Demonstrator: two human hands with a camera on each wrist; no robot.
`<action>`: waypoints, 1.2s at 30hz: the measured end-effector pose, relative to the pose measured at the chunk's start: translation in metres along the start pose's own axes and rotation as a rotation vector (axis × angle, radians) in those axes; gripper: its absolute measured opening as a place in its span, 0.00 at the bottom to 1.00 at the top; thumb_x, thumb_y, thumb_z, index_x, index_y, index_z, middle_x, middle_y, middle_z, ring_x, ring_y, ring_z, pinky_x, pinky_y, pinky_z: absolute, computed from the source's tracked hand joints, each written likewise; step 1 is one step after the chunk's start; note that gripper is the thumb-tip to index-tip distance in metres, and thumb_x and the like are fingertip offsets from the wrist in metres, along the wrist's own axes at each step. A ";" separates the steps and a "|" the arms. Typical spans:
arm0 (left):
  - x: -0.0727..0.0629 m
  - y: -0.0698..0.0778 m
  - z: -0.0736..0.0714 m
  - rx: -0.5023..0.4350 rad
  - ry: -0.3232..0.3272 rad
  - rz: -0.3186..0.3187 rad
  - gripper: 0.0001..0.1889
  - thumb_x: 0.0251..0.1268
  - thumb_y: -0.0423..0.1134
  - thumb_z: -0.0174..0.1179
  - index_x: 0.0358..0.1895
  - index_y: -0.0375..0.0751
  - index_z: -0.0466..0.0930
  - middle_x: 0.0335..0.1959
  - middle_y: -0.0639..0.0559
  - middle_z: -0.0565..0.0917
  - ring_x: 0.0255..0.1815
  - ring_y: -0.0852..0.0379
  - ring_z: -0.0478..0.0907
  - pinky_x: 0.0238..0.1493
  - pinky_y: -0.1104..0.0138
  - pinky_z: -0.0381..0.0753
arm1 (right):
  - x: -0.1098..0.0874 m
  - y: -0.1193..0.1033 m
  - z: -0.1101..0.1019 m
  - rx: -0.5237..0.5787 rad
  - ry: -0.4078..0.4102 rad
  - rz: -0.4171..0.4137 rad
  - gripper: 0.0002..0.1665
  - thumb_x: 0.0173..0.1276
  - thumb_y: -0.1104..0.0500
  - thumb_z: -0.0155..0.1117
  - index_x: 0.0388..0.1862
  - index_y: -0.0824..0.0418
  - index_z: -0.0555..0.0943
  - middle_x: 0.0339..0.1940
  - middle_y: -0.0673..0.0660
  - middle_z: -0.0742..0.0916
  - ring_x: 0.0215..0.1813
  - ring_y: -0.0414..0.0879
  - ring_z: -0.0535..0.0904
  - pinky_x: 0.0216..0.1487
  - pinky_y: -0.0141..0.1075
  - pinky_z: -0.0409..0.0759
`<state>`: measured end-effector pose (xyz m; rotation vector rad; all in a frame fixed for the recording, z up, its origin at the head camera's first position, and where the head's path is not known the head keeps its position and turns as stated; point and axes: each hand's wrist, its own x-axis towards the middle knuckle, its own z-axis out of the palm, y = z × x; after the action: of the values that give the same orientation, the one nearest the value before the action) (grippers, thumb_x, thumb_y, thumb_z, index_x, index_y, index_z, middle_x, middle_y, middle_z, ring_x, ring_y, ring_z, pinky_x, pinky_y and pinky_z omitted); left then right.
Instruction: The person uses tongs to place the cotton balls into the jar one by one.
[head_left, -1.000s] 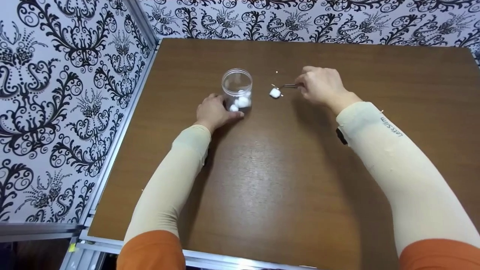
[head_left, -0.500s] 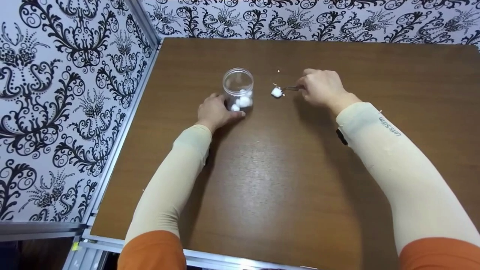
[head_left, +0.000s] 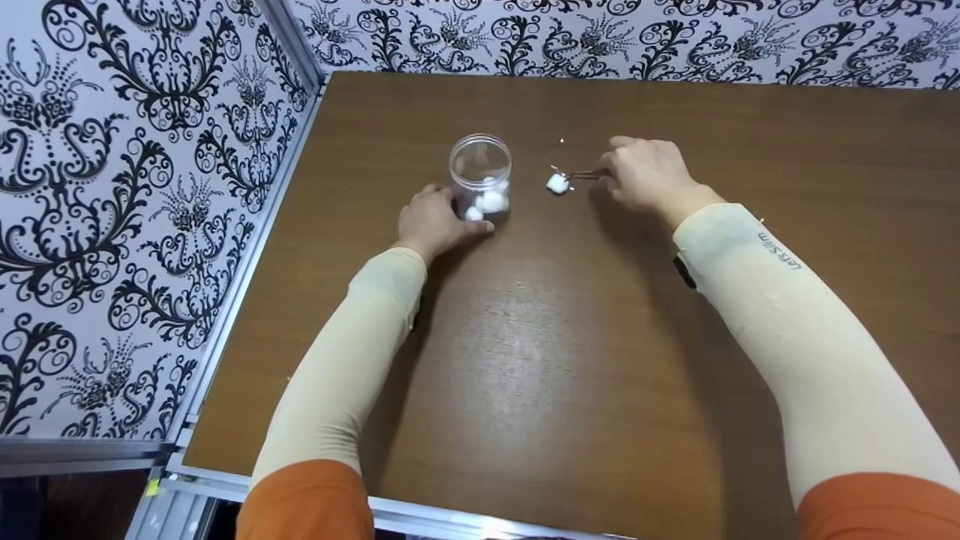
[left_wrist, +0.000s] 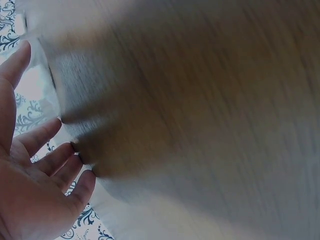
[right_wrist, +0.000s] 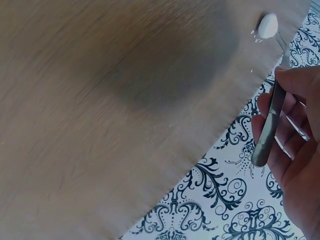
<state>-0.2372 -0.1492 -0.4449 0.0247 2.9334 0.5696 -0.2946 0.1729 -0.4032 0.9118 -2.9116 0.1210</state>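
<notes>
My left hand (head_left: 435, 221) holds the lower part of a clear open-topped jar (head_left: 480, 161), thumb in front and fingers at its far left side. Several white cotton balls (head_left: 491, 201) lie low inside the jar. My right hand (head_left: 646, 171) pinches metal tweezers (head_left: 589, 175); in the right wrist view the handle of the tweezers (right_wrist: 270, 125) lies between thumb and fingers. The tips reach a single white cotton ball (head_left: 557, 184) on the table, right of the jar. Whether they grip it is too small to tell. In the left wrist view the fingers (left_wrist: 47, 135) are spread.
Small white bits (head_left: 553, 166) lie around the single cotton ball, and another speck (head_left: 562, 140) sits farther back. The brown wooden table (head_left: 517, 360) ends at patterned walls on the left (head_left: 150, 225) and at the back. A metal frame (head_left: 202, 484) edges its front left.
The view has shifted slightly. The right hand and tweezers stay beside the single cotton ball, and the left hand stays at the jar with hardly any movement.
</notes>
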 end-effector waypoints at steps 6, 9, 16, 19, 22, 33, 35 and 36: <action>0.001 -0.001 0.001 -0.004 -0.002 -0.003 0.45 0.49 0.74 0.65 0.66 0.47 0.75 0.65 0.46 0.73 0.64 0.44 0.69 0.62 0.50 0.67 | 0.003 -0.001 0.005 0.014 0.005 -0.009 0.10 0.65 0.62 0.64 0.44 0.59 0.87 0.34 0.57 0.78 0.33 0.62 0.80 0.30 0.57 0.74; 0.001 0.000 0.001 0.000 -0.001 0.001 0.45 0.49 0.73 0.66 0.67 0.48 0.74 0.64 0.45 0.73 0.64 0.45 0.70 0.61 0.49 0.67 | 0.003 -0.001 0.006 0.021 -0.003 -0.016 0.11 0.65 0.62 0.63 0.44 0.58 0.87 0.34 0.57 0.78 0.33 0.62 0.80 0.30 0.57 0.74; 0.002 0.000 0.001 0.014 -0.006 0.003 0.46 0.49 0.73 0.65 0.68 0.49 0.73 0.66 0.45 0.72 0.65 0.44 0.69 0.62 0.48 0.66 | 0.004 0.001 0.010 0.046 -0.025 -0.047 0.10 0.67 0.61 0.64 0.44 0.59 0.86 0.36 0.58 0.79 0.37 0.63 0.81 0.34 0.59 0.75; 0.002 0.000 0.001 0.023 -0.010 0.004 0.46 0.50 0.73 0.65 0.69 0.49 0.73 0.66 0.45 0.72 0.66 0.44 0.68 0.63 0.48 0.66 | 0.005 0.003 0.011 0.055 -0.026 -0.068 0.09 0.67 0.61 0.64 0.44 0.60 0.86 0.38 0.58 0.80 0.39 0.63 0.81 0.35 0.60 0.75; 0.001 0.000 0.001 0.026 -0.003 0.005 0.46 0.50 0.73 0.65 0.69 0.49 0.73 0.66 0.45 0.73 0.66 0.44 0.68 0.63 0.48 0.66 | 0.005 0.005 0.012 0.064 -0.025 -0.079 0.08 0.67 0.61 0.65 0.44 0.60 0.86 0.38 0.58 0.80 0.39 0.63 0.81 0.36 0.60 0.75; 0.002 -0.001 0.000 0.017 0.004 0.002 0.46 0.49 0.73 0.66 0.68 0.49 0.73 0.67 0.43 0.72 0.67 0.43 0.68 0.63 0.48 0.66 | 0.009 0.010 0.015 0.105 -0.058 -0.074 0.10 0.68 0.61 0.65 0.46 0.58 0.87 0.38 0.57 0.80 0.40 0.61 0.79 0.38 0.59 0.75; 0.002 -0.001 0.000 0.022 -0.001 0.001 0.46 0.49 0.74 0.65 0.69 0.50 0.73 0.68 0.43 0.72 0.67 0.43 0.68 0.63 0.48 0.66 | 0.009 0.010 0.016 0.113 -0.063 -0.073 0.10 0.68 0.61 0.65 0.47 0.59 0.87 0.38 0.57 0.81 0.41 0.61 0.80 0.39 0.59 0.75; 0.002 -0.001 0.000 0.022 -0.002 0.001 0.46 0.49 0.74 0.65 0.69 0.50 0.73 0.67 0.43 0.72 0.67 0.43 0.68 0.63 0.48 0.66 | 0.010 0.010 0.016 0.117 -0.065 -0.072 0.10 0.68 0.62 0.65 0.47 0.59 0.87 0.39 0.57 0.81 0.41 0.61 0.80 0.39 0.59 0.75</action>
<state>-0.2395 -0.1498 -0.4456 0.0295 2.9381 0.5373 -0.3094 0.1744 -0.4186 1.0559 -2.9536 0.2637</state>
